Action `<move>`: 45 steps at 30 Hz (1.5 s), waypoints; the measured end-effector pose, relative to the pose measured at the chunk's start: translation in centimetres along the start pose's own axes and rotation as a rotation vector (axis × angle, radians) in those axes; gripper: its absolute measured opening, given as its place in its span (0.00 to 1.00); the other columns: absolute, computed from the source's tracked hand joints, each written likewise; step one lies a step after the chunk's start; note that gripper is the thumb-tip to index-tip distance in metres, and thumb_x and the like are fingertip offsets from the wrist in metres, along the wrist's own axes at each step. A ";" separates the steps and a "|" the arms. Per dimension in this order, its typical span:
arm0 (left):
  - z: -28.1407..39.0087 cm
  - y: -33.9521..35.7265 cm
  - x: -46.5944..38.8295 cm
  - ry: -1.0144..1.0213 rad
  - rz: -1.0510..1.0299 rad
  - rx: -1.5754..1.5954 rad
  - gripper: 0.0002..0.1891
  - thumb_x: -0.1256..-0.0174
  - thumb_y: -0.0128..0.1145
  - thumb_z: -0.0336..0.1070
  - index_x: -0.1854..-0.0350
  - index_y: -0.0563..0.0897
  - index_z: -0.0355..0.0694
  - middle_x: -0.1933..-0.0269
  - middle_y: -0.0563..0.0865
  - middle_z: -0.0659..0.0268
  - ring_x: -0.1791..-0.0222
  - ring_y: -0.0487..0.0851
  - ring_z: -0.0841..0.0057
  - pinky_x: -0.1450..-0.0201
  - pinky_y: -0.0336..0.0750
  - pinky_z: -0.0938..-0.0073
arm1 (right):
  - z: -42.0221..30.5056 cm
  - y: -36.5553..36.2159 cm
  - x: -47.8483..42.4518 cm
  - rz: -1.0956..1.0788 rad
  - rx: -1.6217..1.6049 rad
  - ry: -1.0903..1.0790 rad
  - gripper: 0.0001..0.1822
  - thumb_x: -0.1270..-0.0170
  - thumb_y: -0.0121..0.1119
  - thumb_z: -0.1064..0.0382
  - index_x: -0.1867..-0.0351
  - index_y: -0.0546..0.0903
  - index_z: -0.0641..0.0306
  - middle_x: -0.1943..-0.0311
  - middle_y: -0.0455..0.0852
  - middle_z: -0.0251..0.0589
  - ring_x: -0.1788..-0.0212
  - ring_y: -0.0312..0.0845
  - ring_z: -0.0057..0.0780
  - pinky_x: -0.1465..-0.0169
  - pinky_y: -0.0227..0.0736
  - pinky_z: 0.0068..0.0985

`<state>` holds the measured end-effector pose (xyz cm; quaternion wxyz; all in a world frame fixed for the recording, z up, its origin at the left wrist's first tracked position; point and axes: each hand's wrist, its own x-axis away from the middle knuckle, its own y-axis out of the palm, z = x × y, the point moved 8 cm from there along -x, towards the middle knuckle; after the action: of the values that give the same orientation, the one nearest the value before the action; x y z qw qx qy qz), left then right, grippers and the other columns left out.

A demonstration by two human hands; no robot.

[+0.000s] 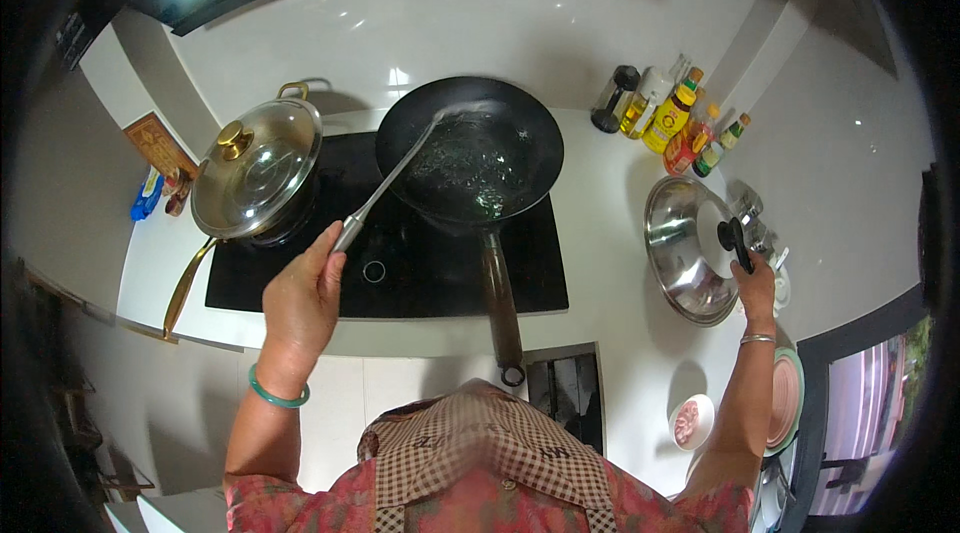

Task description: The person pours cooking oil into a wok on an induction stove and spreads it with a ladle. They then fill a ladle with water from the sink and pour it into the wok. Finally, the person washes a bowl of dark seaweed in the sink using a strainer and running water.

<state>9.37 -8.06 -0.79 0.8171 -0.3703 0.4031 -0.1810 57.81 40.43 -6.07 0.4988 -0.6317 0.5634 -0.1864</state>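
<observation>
My left hand (304, 293) grips the handle of a metal cooking utensil (397, 169), whose far end rests inside a black wok (405, 120). Bubbling clear liquid (480, 158) covers the wok's bottom. The wok sits on a black glass cooktop (435, 270), its long brown handle (501, 296) pointing towards me. At the right, my right hand (754, 285) is closed around the black handle (735, 240) of a steel lid (679, 240) with a glass centre. The lid is tilted over the white counter, and whether its rim touches the counter I cannot tell.
A pan with a glass lid (274, 165) and gold handles stands on the cooktop's left. Several seasoning bottles (671, 120) line the back right counter. A white bowl (701, 420) holding pale pink food is near my right forearm, with pink and green plates (784, 402) beyond.
</observation>
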 end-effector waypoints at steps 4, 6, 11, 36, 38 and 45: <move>-0.1 0.1 0.7 0.011 0.007 -0.043 0.15 0.29 0.61 0.36 0.42 0.85 0.46 0.70 0.86 0.57 0.74 0.84 0.62 0.70 0.78 0.69 | -6.8 -1.0 -1.1 -0.034 -0.162 -0.015 0.23 0.38 0.68 0.61 0.44 0.82 0.70 0.61 0.87 0.42 0.61 0.81 0.27 0.53 0.75 0.26; -0.4 0.6 0.8 0.018 -0.033 -0.091 0.16 0.29 0.61 0.36 0.41 0.85 0.45 0.72 0.85 0.58 0.76 0.83 0.64 0.72 0.77 0.70 | -9.2 -1.1 -1.7 -0.001 -0.290 -0.088 0.23 0.38 0.68 0.61 0.44 0.82 0.70 0.61 0.86 0.37 0.60 0.79 0.22 0.53 0.74 0.24; -0.8 -0.1 1.5 0.048 0.043 -0.035 0.14 0.29 0.60 0.36 0.44 0.86 0.45 0.75 0.84 0.60 0.78 0.81 0.67 0.74 0.75 0.69 | -18.0 -0.3 -3.2 -0.110 -0.420 -0.165 0.23 0.36 0.68 0.61 0.41 0.82 0.68 0.61 0.85 0.29 0.61 0.76 0.17 0.53 0.72 0.19; -7.1 -2.2 8.6 -0.689 -0.074 1.580 0.19 0.15 0.35 0.47 0.42 0.74 0.38 0.82 0.66 0.75 0.87 0.56 0.89 0.84 0.53 0.84 | -46.1 12.1 -2.2 -0.235 -0.003 -0.506 0.25 0.42 0.65 0.50 0.46 0.86 0.60 0.56 0.90 0.52 0.51 0.87 0.47 0.44 0.79 0.37; -7.2 -2.5 9.0 -0.689 -0.088 1.560 0.19 0.15 0.36 0.47 0.42 0.74 0.38 0.82 0.66 0.75 0.87 0.56 0.89 0.84 0.53 0.84 | -45.7 13.1 -2.6 -0.260 0.025 -0.467 0.23 0.42 0.63 0.50 0.46 0.86 0.55 0.56 0.90 0.50 0.51 0.86 0.49 0.43 0.78 0.39; -7.8 -2.9 9.7 -0.697 -0.095 1.557 0.19 0.15 0.36 0.48 0.41 0.73 0.38 0.82 0.66 0.75 0.87 0.56 0.89 0.84 0.53 0.84 | -47.0 13.3 -1.0 -0.308 0.054 -0.402 0.22 0.40 0.61 0.52 0.46 0.86 0.53 0.52 0.89 0.49 0.47 0.84 0.49 0.41 0.77 0.39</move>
<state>9.08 -19.36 -6.82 0.9075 0.2458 -0.1265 -0.3163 13.02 23.35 3.46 0.5832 -0.7209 0.3447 -0.1458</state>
